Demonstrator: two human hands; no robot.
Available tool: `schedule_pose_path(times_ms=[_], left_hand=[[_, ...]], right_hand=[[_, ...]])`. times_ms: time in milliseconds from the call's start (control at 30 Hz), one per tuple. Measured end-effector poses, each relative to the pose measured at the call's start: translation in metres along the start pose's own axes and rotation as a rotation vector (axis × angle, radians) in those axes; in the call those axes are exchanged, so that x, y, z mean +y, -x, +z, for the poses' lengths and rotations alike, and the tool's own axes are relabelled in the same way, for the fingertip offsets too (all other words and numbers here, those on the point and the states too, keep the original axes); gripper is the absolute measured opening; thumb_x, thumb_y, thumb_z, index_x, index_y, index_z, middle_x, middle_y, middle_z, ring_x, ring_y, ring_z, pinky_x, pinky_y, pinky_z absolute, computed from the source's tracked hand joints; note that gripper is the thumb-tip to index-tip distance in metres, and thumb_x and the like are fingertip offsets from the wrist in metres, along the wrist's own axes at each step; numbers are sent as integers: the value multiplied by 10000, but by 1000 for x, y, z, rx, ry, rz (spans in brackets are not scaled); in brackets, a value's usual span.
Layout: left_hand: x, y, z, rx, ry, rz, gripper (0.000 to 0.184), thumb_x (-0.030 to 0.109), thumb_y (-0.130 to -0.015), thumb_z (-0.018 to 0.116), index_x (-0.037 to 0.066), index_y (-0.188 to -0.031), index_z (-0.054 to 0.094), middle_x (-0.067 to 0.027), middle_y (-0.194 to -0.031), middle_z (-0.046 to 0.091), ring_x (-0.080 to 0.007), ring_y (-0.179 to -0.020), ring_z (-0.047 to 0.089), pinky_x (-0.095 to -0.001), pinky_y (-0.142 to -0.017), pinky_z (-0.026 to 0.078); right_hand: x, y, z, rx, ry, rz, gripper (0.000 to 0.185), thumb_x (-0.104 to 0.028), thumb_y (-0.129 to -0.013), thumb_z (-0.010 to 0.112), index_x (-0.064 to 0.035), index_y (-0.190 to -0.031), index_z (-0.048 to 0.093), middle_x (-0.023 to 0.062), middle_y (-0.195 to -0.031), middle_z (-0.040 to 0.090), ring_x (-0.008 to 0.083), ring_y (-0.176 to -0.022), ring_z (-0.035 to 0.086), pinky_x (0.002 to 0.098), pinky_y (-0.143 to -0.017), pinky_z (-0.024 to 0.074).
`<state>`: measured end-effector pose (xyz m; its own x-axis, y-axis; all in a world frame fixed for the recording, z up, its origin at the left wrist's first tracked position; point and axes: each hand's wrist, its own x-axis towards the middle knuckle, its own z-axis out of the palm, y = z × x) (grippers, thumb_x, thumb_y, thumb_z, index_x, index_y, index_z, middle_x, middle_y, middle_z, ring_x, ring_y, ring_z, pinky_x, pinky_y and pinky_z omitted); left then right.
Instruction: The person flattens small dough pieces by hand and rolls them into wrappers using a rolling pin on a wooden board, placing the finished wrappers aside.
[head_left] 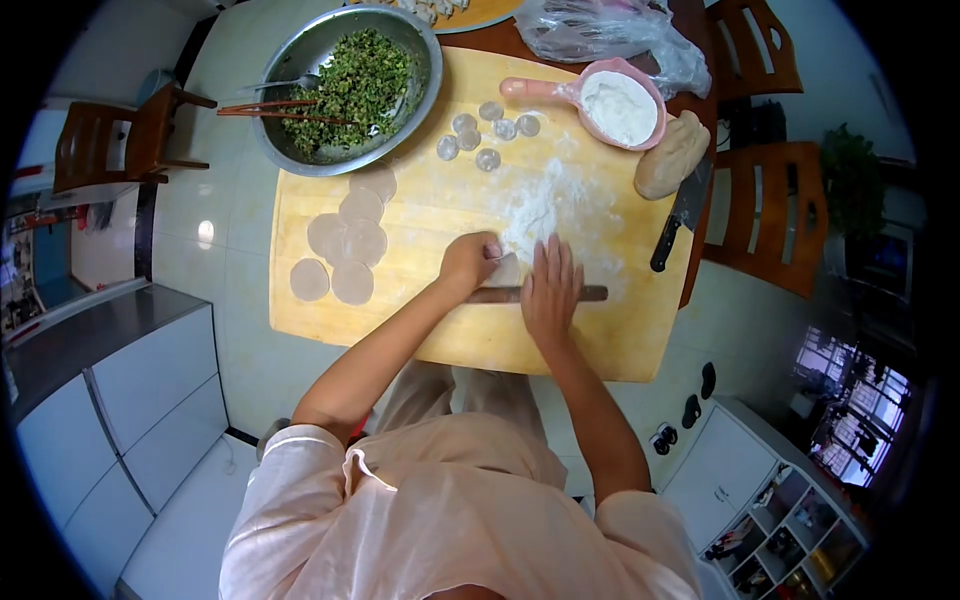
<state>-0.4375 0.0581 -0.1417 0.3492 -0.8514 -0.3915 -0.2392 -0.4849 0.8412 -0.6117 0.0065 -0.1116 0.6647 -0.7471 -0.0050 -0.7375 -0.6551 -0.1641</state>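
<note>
On the wooden board (430,330), my left hand (470,262) pinches the edge of a small dough wrapper (506,270). My right hand (552,292) lies flat across a dark rolling pin (594,293), its fingers stretched toward a patch of white flour (532,215). The wrapper sits between my two hands, just beyond the pin. Several flat round wrappers (352,282) overlap on the board's left side. Several small dough discs (488,159) lie farther back near the middle.
A metal bowl (432,75) of green filling with chopsticks and a spoon stands at the back left. At the back right are a pink scoop (590,80) of flour, a dough lump (672,158), a knife (668,240) and a plastic bag (600,30). Wooden chairs flank the table.
</note>
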Motion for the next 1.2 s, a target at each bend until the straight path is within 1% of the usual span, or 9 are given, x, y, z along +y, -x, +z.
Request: schedule_pose_path(times_ms=[133, 233, 367, 467, 700, 933, 1033, 1133, 1200], left_hand=[[27, -15, 9, 97, -512, 229, 115, 116, -675, 685, 34, -671, 603, -191, -699, 619, -384, -676, 596, -464, -629, 467], [30, -23, 8, 60, -574, 191, 85, 113, -662, 648, 36, -645, 615, -190, -680, 613, -378, -650, 589, -456, -606, 460], [7, -6, -1, 155, -134, 80, 52, 91, -745, 659, 43, -739, 677, -170, -703, 642, -310, -630, 611, -376, -614, 486], [-12, 1, -6, -10, 9, -8, 126, 93, -732, 713, 45, -847, 690, -124, -748, 658, -289, -654, 602, -359, -644, 494], [27, -16, -5, 57, -559, 154, 87, 123, -702, 674, 38, -720, 687, -191, -714, 641, -365, -692, 626, -428, -651, 493], [-5, 7, -21, -5, 34, -48, 132, 99, -732, 730, 24, -836, 699, -158, -727, 661, -299, -660, 640, -381, -629, 499], [26, 6, -17, 108, -301, 164, 123, 123, -723, 713, 15, -781, 695, -197, -735, 653, -348, -676, 634, -420, -634, 498], [26, -17, -6, 78, -608, 136, 117, 149, -711, 681, 35, -735, 692, -201, -756, 654, -377, -685, 621, -457, -638, 488], [19, -15, -8, 107, -495, 139, 117, 152, -698, 643, 43, -709, 683, -202, -758, 651, -382, -682, 619, -454, -628, 480]], right_hand=[[3, -83, 12, 123, -35, 86, 600, -229, -862, 623, -44, -1402, 438, 167, -1511, 348, 337, -1390, 325, 564, -1088, 286], [1, -72, 9, 128, -65, 83, 591, -212, -859, 617, -43, -1397, 439, 169, -1507, 351, 338, -1386, 330, 556, -1089, 291], [0, 18, 5, 35, -31, 16, 575, -198, -861, 611, -39, -1388, 445, 170, -1512, 343, 339, -1387, 329, 544, -1090, 296], [-3, 15, -2, 57, 4, -1, 579, -194, -862, 611, -39, -1393, 441, 169, -1514, 340, 340, -1384, 333, 544, -1088, 299], [-1, -67, 11, 74, -25, 104, 581, -213, -886, 599, -43, -1410, 415, 177, -1526, 320, 360, -1387, 326, 563, -1087, 300], [-2, -1, 3, -3, 4, 28, 580, -194, -872, 594, -37, -1405, 430, 171, -1532, 313, 352, -1395, 315, 576, -1080, 285], [-2, -73, 13, 85, -25, 81, 594, -188, -867, 597, -33, -1412, 419, 170, -1532, 312, 350, -1396, 313, 570, -1087, 279], [-3, -89, 16, 159, -52, 72, 616, -183, -860, 603, -34, -1424, 405, 173, -1532, 310, 354, -1394, 316, 565, -1095, 272], [-1, -76, 16, 142, -48, 47, 629, -179, -855, 606, -33, -1431, 398, 176, -1533, 309, 358, -1392, 319, 561, -1097, 269]])
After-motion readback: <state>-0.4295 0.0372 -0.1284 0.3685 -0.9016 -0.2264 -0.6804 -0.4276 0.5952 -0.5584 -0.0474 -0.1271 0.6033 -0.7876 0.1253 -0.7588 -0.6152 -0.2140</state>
